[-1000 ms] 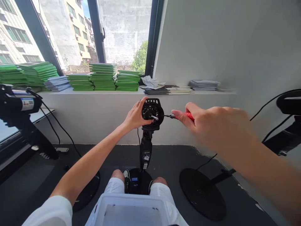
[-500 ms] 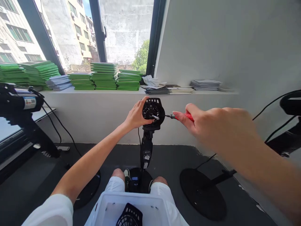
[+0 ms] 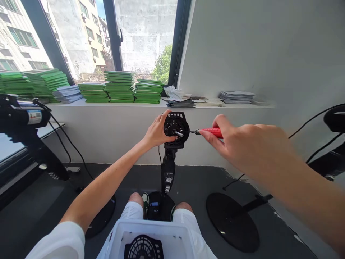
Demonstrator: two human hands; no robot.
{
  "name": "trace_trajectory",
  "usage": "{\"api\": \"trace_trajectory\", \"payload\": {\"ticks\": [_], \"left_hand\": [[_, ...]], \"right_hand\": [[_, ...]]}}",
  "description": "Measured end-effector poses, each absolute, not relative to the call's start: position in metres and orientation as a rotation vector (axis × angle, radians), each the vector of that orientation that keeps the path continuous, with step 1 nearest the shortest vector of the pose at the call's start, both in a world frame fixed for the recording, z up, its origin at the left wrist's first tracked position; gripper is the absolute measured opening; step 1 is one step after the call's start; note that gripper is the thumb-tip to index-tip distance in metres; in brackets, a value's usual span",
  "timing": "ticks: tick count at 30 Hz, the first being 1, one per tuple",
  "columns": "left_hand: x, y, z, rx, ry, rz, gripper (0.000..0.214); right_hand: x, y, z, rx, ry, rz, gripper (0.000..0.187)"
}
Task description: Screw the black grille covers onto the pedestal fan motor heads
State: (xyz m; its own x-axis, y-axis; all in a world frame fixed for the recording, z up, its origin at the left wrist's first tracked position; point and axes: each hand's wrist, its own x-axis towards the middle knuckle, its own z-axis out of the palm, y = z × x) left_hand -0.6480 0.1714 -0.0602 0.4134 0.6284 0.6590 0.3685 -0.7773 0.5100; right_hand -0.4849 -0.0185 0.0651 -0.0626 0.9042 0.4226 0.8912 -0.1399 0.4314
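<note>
In front of me stands a black fan with its motor housing exposed; a metal shaft pokes out at its middle. My left hand is closed around the housing's left side, thumb below and fingers over the top. A screwdriver with a red handle is gripped in my right hand. Its thin tip reaches the right side of the housing; the exact contact point is too small to make out. On my lap sits a white plastic bin holding a black slotted cover and several small screws.
Another black fan stands at the left, and one at the right has a round base on the floor. Stacks of green booklets line the windowsill. Grey papers lie farther right. Cables hang beside both side fans.
The black cover in the bin has turned and slid a little left. My right hand has shifted slightly while the screwdriver tip stays at the housing. My left hand keeps its hold.
</note>
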Motion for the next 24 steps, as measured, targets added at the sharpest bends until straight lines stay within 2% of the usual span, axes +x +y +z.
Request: {"api": "trace_trajectory", "payload": {"ticks": [2,6,9,13,15,17,21,24], "left_hand": [[-0.6479,0.1713,-0.0603,2.384,0.870,1.302,0.101],[-0.6481,0.1705,-0.0599,2.389,0.860,1.309,0.101],[-0.6485,0.1697,-0.0594,2.392,0.859,1.309,0.100],[-0.6494,0.1693,-0.0591,2.399,0.880,1.291,0.100],[-0.6497,0.1698,-0.0594,2.401,0.876,1.291,0.102],[-0.6497,0.1703,-0.0598,2.400,0.876,1.299,0.104],[-0.6496,0.1704,-0.0598,2.394,0.864,1.302,0.104],[-0.6497,0.1701,-0.0586,2.384,0.859,1.293,0.103]], "right_hand": [[-0.4839,-0.0178,0.0643,2.165,2.059,1.040,0.062],[-0.4837,-0.0180,0.0633,2.143,2.181,0.832,0.050],[-0.4852,-0.0179,0.0634,2.223,2.040,0.957,0.057],[-0.4866,-0.0162,0.0644,2.216,2.139,0.773,0.048],[-0.4856,-0.0159,0.0647,2.245,2.011,0.861,0.048],[-0.4835,-0.0163,0.0646,2.262,1.940,0.977,0.056],[-0.4811,-0.0179,0.0642,2.228,2.079,0.887,0.049],[-0.4828,-0.0182,0.0646,2.238,1.949,1.003,0.056]]}}
